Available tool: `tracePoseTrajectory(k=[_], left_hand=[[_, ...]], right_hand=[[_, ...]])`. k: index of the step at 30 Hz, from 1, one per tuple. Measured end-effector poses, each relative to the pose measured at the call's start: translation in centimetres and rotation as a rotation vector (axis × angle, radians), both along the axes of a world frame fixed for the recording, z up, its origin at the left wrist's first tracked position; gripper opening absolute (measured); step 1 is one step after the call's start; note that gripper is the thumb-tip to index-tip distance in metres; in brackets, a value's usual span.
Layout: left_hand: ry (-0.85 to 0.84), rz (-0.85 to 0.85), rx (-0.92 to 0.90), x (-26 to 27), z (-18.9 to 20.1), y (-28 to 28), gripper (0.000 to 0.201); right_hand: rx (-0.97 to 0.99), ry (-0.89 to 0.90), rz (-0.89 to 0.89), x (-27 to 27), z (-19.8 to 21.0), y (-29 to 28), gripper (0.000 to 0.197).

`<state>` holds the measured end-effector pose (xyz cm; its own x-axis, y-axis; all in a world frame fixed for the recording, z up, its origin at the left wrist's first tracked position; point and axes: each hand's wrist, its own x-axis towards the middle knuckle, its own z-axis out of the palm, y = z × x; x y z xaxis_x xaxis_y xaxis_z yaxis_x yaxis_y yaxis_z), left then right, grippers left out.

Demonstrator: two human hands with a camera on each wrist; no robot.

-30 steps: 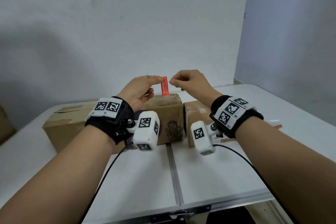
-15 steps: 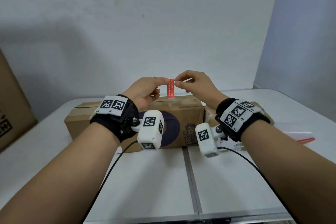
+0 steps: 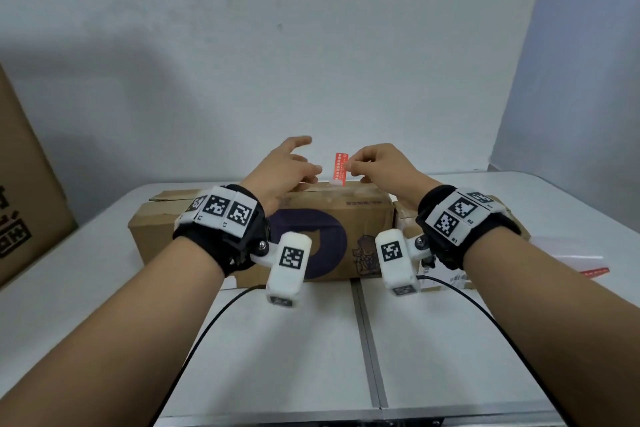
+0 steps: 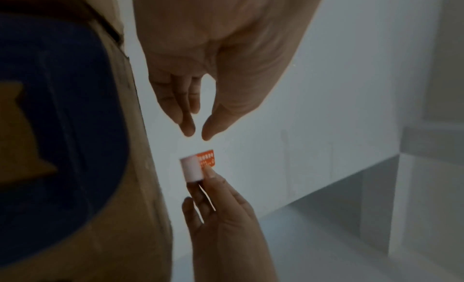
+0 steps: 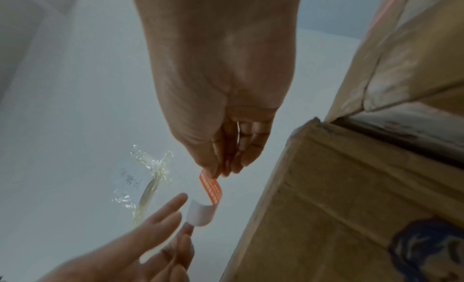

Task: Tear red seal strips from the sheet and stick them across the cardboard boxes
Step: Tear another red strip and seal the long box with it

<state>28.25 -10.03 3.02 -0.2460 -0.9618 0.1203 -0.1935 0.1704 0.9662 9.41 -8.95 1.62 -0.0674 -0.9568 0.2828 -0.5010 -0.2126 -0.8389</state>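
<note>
A red seal strip (image 3: 340, 166) hangs upright just above the back edge of the long cardboard box (image 3: 332, 215). My right hand (image 3: 348, 165) pinches the strip's right edge between thumb and fingers. In the right wrist view the red seal strip (image 5: 212, 188) shows a white end (image 5: 200, 214) curling up at its bottom. My left hand (image 3: 304, 159) hovers a little to the left with fingers spread and holds nothing. In the left wrist view its fingertips (image 4: 188, 129) stand apart from the red seal strip (image 4: 207, 157).
A second cardboard box (image 3: 403, 218) sits to the right of the long one, mostly behind my right wrist. The sheet of seals (image 3: 581, 262) lies on the white table (image 3: 450, 340) at the right. A large carton (image 3: 24, 184) stands at the left edge. The wall is close behind.
My left hand has let go of the strip and spread its fingers. Only the right hand now pinches it. Both hands have come down closer to the box top.
</note>
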Motion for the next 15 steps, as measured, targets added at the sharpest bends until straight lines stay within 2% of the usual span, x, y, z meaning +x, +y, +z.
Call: tracePoseTrajectory(k=[2,4,6,12,15], left_hand=[[-0.236,-0.010,-0.161,0.4,-0.6,0.0,0.035],[-0.581,-0.022,-0.333,0.6,-1.3,0.1,0.027],[-0.779,-0.016,-0.450,0.5,-2.0,0.3,0.028],[-0.898,0.009,-0.578,0.2,-2.8,0.6,0.031],[-0.883,0.009,-0.591,0.3,-3.1,0.7,0.030]], right_hand=[[0.031,-0.104,-0.017,-0.3,-0.3,-0.2,0.019],[0.056,-0.212,-0.020,-0.4,-0.4,-0.5,0.013],[0.083,-0.252,-0.010,-0.3,-0.4,-0.8,0.011],[0.086,-0.315,0.008,0.7,-0.9,-1.6,0.012],[0.082,-0.334,0.021,1.0,-1.2,-1.9,0.012]])
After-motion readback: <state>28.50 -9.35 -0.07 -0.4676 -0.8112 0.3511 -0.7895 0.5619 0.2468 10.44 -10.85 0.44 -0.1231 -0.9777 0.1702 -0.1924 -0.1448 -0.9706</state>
